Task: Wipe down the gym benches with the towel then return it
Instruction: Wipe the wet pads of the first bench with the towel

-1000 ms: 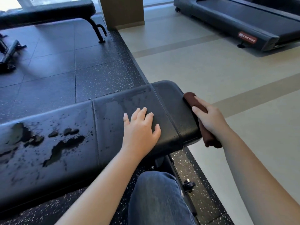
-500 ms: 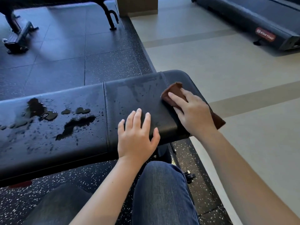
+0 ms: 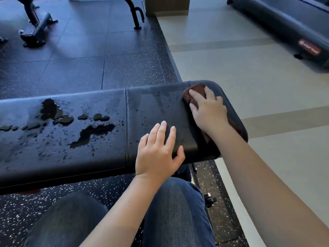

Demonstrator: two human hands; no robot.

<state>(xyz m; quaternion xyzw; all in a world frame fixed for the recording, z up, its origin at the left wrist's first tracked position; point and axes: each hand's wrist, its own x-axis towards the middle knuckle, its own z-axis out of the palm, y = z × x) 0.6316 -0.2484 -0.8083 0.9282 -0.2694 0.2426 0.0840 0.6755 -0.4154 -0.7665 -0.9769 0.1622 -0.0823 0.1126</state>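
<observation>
Black padded bench (image 3: pixel 151 104) spans the view, water puddles (image 3: pixel 92 132) pooled on its left part. Left hand (image 3: pixel 158 150) rests flat, fingers spread, on the pad. Right hand (image 3: pixel 208 109) presses the brown towel (image 3: pixel 195 89) with flattened fingers onto the bench's right end.

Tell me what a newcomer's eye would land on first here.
Dark puddles spread over the left pad of the black bench. At its right end the right hand presses a brown towel onto the pad, while the left hand rests flat near the front edge.
</observation>
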